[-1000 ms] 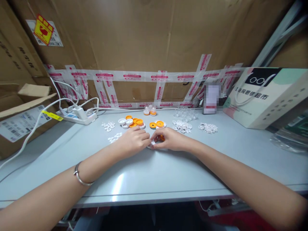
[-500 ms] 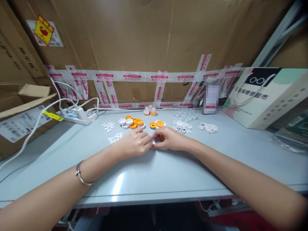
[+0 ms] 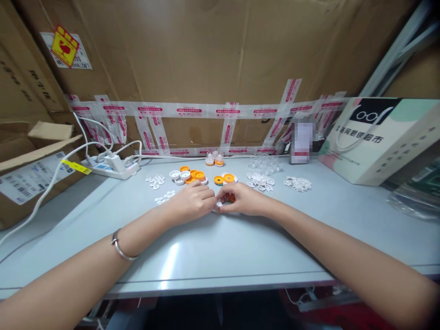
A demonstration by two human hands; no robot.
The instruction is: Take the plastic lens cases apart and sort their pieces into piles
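My left hand (image 3: 196, 201) and my right hand (image 3: 240, 198) meet over the middle of the table. A small white plastic piece (image 3: 219, 205) shows between the fingertips of my right hand, partly covered. The fingers of my left hand are curled against it, and what they grip is hidden. An orange round part (image 3: 232, 197) peeks out under my right palm; I cannot tell whether it is held. Just behind lie orange and white round caps (image 3: 197, 174) in a cluster, and a smaller group of orange caps (image 3: 228, 178).
Small white discs (image 3: 165, 197) lie in two piles at left. White flat pieces (image 3: 260, 182) and more white pieces (image 3: 297, 184) lie right, with clear plastic domes (image 3: 264, 162) behind. A power strip (image 3: 120, 170), an open carton (image 3: 34, 169) and a paper bag (image 3: 371, 142) flank the table.
Both hands stay together at nearly the same spot. My left hand and wrist have shifted slightly, and the white piece sits a little differently between the fingertips.
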